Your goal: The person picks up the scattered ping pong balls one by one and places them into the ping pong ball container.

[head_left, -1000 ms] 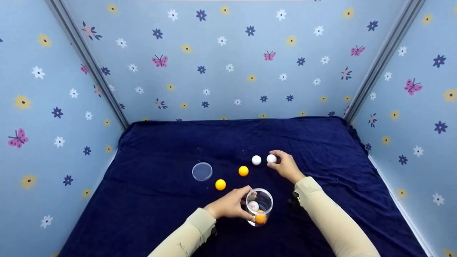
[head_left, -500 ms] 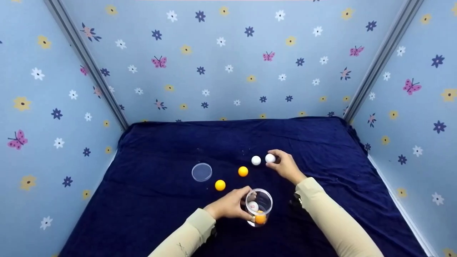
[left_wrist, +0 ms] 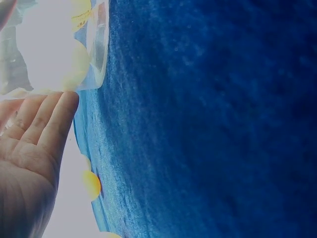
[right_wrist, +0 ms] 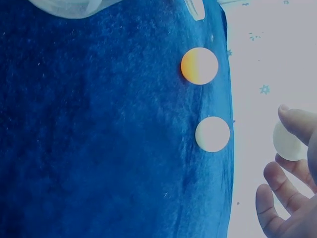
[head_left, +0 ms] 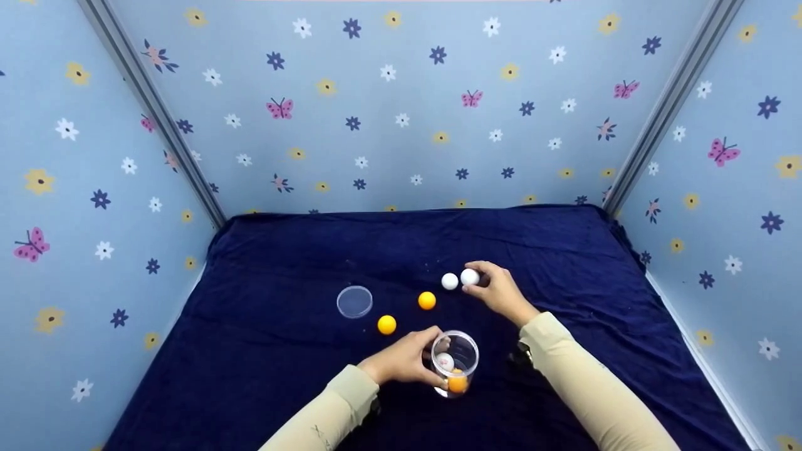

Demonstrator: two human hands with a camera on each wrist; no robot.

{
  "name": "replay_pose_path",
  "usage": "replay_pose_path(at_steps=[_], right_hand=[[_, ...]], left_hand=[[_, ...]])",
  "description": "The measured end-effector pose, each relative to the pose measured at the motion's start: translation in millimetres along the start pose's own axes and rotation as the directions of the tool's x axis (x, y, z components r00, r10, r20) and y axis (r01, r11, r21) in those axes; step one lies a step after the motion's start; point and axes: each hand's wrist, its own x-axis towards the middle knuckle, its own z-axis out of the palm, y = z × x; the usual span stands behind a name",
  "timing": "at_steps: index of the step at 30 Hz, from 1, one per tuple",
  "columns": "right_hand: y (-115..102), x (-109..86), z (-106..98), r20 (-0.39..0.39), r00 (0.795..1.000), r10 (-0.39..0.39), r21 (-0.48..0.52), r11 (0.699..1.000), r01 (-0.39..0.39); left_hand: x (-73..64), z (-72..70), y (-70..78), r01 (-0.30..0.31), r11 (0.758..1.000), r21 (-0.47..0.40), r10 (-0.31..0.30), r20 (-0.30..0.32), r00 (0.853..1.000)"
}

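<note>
My left hand grips a clear plastic jar by its side, thumb in front and fingers behind. Through the jar's open top show a white ping-pong ball and an orange one. In the left wrist view, the fingers lie along the jar's wall. Farther back, my right hand pinches another white ball between thumb and fingertips; the right wrist view shows this held ball partly behind the thumb. Just left of it lies a loose white ball.
Two orange balls lie on the dark blue cloth, left of the loose white ball. A round clear lid rests flat farther left. Patterned blue panels enclose the cloth at the back and sides.
My right hand has shifted slightly left with the white ball, closer to the loose white one. The left hand and the jar have stayed put.
</note>
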Motion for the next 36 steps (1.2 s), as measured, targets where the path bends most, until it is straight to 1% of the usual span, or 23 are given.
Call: replay_pose_path(at_steps=[8,15,22,31,36], right_hand=[[-8,-0.1,-2,-0.015,0.999,-0.044,0.008,0.999,0.044],[-14,-1.0,-5,-0.011,0.998,-0.067,0.021,0.998,0.067],[-18,-3.7,-7,-0.005,0.995,-0.096,0.039,0.995,0.096],[-25,-4.9,-9,0.032,0.986,-0.162,0.079,0.984,0.159],[-29,-7.0,-10,0.079,0.983,-0.163,0.101,0.983,0.155]], left_hand=[[0.9,-0.8,-0.7,-0.021,1.000,0.000,0.021,0.003,1.000],[1.0,-0.6,-0.3,0.000,1.000,-0.012,0.000,0.014,1.000],[1.4,0.3,-1.7,-0.011,1.000,-0.015,0.011,0.009,1.000],[0.9,-0.3,-1.4,-0.001,1.000,0.002,0.001,0.003,1.000],[0.8,-0.6,-0.1,-0.012,1.000,-0.004,0.012,0.003,1.000]])
